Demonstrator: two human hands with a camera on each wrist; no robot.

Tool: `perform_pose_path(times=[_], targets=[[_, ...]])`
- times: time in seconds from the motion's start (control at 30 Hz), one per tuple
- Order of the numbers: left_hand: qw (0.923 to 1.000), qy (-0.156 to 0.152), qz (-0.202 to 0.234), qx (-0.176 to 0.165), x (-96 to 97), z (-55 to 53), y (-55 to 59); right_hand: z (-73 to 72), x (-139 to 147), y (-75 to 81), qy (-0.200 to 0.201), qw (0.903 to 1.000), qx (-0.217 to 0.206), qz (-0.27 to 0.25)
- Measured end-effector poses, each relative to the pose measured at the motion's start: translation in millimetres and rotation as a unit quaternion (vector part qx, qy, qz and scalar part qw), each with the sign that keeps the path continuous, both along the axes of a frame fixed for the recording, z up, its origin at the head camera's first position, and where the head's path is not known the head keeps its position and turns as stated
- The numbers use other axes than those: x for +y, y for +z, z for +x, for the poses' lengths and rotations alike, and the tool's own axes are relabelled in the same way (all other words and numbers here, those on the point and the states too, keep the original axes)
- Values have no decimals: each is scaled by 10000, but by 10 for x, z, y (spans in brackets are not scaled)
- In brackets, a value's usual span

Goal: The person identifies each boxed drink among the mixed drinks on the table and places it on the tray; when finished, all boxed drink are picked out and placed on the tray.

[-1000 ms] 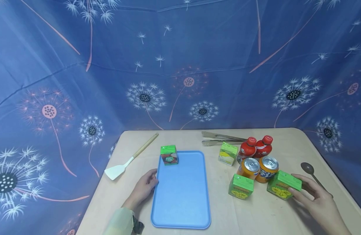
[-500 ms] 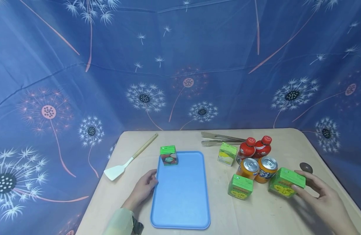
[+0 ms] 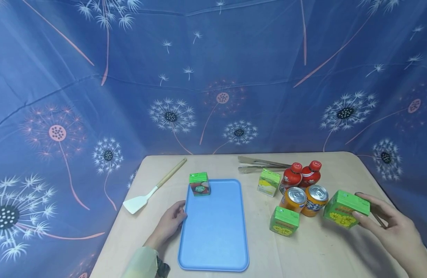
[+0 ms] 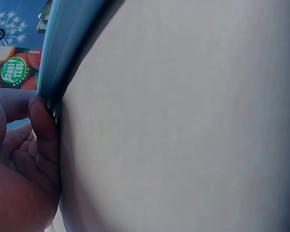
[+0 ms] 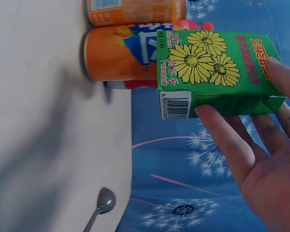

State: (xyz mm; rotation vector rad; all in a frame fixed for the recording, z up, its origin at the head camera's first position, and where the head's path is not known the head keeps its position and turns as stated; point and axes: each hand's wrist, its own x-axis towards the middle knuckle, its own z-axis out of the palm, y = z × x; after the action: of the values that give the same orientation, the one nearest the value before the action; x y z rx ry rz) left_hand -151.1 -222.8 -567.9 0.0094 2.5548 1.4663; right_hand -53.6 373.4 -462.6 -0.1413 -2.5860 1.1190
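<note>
My right hand (image 3: pixel 395 227) grips a green drink carton (image 3: pixel 346 208) with yellow chrysanthemums on it, raised off the table at the right. In the right wrist view, the fingers lie along the sides of that carton (image 5: pixel 217 67). On the left, my left hand (image 3: pixel 169 222) pinches the left rim of a blue tray (image 3: pixel 213 231). The left wrist view has finger and thumb at the tray's rim (image 4: pixel 67 38). A lychee drink carton (image 3: pixel 199 184) stands at the tray's far left corner. Another chrysanthemum carton (image 3: pixel 284 222) stands on the table between tray and right hand.
Two orange soda cans (image 3: pixel 315 200) stand just left of the held carton. Behind them are two red-capped bottles (image 3: pixel 310 173), a yellow-green carton (image 3: pixel 269 182) and metal tongs (image 3: pixel 262 164). A white spatula (image 3: pixel 140 201) lies far left. A dark spoon (image 5: pixel 105 200) lies at the right.
My right hand has lifted the chrysanthemum carton and carried it to the right, away from the cans. My left hand and the tray have stayed in place.
</note>
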Motion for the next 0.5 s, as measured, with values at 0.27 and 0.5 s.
perform_pose_path(times=[0.27,0.5], targets=[[10000,13,-60,-49,-6,4,-9,-16,-1,163,209,9993,314,-8],[10000,-11,74,9,-6,-9,-19,-44,-28,263,194,9989,412,63]])
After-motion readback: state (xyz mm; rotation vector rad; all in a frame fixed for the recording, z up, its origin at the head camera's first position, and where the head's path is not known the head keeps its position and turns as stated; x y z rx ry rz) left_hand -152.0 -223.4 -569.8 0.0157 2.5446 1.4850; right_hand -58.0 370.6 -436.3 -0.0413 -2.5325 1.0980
